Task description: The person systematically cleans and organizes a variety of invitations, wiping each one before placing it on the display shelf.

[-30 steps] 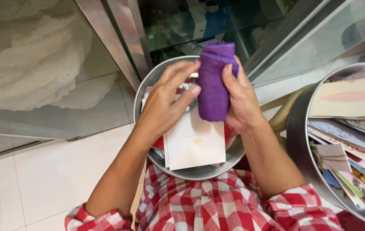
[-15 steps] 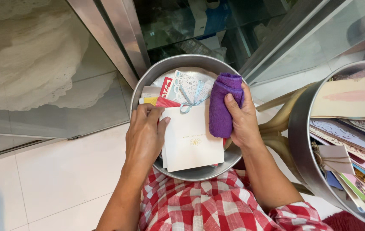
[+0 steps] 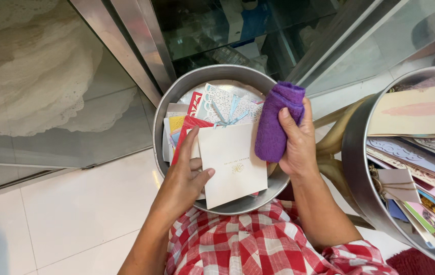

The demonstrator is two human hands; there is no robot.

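Purple cloth [image 3: 274, 125], folded, sits clamped in my right hand [image 3: 295, 145] over a round metal tray [image 3: 177, 91]; my left hand [image 3: 184, 181] grips the white card [image 3: 233, 163] atop stacked cards.

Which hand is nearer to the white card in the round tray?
Left. The left hand touches the white card at its left edge. The right hand is just beside the card's right edge, gripping a purple cloth.
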